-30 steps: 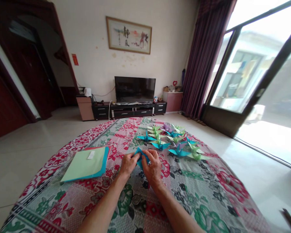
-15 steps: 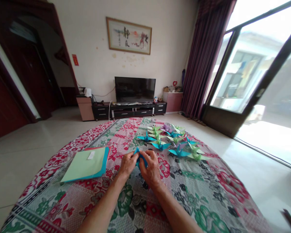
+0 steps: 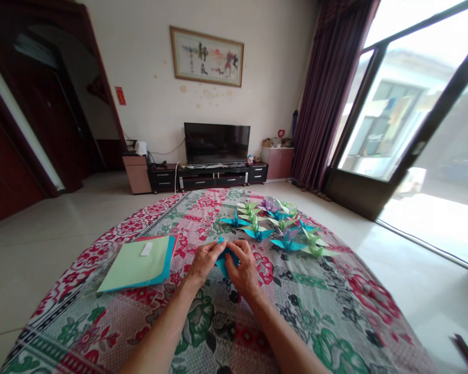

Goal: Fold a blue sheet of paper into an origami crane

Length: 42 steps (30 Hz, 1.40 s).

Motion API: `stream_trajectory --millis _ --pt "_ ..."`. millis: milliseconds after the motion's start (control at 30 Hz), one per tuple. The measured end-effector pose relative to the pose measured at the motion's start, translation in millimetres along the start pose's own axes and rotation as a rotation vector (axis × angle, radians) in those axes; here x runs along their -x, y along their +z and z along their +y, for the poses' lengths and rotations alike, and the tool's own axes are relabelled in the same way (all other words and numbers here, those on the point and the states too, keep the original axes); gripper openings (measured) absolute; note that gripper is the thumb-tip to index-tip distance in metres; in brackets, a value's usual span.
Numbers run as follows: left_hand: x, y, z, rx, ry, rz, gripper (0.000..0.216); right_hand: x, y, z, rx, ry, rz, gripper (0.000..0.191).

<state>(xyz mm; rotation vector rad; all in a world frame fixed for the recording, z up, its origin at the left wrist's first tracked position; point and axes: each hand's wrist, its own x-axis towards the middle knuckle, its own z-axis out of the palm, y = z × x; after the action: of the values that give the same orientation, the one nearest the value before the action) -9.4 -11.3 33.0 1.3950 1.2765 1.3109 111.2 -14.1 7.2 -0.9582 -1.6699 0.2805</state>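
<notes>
Between my two hands is a folded piece of blue origami paper (image 3: 222, 266), held just above the patterned tablecloth. My left hand (image 3: 205, 261) pinches its upper left part between thumb and fingers. On the other side my right hand (image 3: 242, 264) grips it, thumb in front and fingers curled behind. A small blue tip pokes up above the fingertips, and a flap hangs below them; much of the fold is hidden by the fingers. Beyond my right hand stand several folded paper cranes in blue (image 3: 289, 242), green (image 3: 317, 246) and purple (image 3: 268, 205).
A stack of coloured paper sheets (image 3: 138, 265), green on top, lies left of my hands with a small white slip (image 3: 146, 249) on it. The round table's floral cloth (image 3: 320, 311) spreads beneath everything. Past its far edge are a television (image 3: 217, 143) and a low cabinet (image 3: 203, 180).
My hands have shifted slightly on the blue paper. Less of its tip shows above the fingers, and more of a flap shows below them. The cranes and the stack have not moved.
</notes>
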Motion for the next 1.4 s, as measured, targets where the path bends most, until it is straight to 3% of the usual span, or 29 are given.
stream_trajectory --millis 200,267,367,467,567,667,867,1100,1200,1300,1400 --pt "-6 -1 -10 -0.043 0.050 0.033 0.038 -2 0 2 -0.109 0.031 -0.009 0.029" --pt "-6 -1 -11 -0.111 0.066 0.088 0.039 -2 1 3 -0.158 0.111 0.005 0.030" --pt "-6 -1 -8 -0.224 0.132 0.194 0.041 -3 4 2 -0.297 0.401 0.034 0.041" --pt "-4 -1 -5 -0.274 0.256 0.270 0.034 -4 5 -4 -0.563 0.741 -0.026 0.054" --pt "-4 0 -5 -0.302 0.328 0.313 0.032 -4 8 -9 -0.839 0.874 -0.095 0.053" --pt "-3 0 -8 -0.349 0.309 0.345 0.034 -2 12 -6 -0.952 0.884 -0.045 0.050" --pt "-2 -4 -6 -0.375 0.194 0.394 0.025 -4 14 13 -0.835 0.810 0.089 0.052" --pt "-6 -8 -7 -0.285 0.054 0.165 0.013 -17 -5 16 -0.708 0.775 0.187 0.053" --pt "-7 -7 -8 -0.152 -0.124 0.079 0.012 -19 -13 17 -0.744 0.739 0.168 0.058" --pt "-8 -5 -9 0.100 -0.317 0.114 0.017 -17 -14 16 -0.830 0.685 0.182 0.067" --pt "-8 -2 -9 0.338 -0.395 0.158 0.023 -10 -6 12 -0.875 0.733 0.158 0.070"
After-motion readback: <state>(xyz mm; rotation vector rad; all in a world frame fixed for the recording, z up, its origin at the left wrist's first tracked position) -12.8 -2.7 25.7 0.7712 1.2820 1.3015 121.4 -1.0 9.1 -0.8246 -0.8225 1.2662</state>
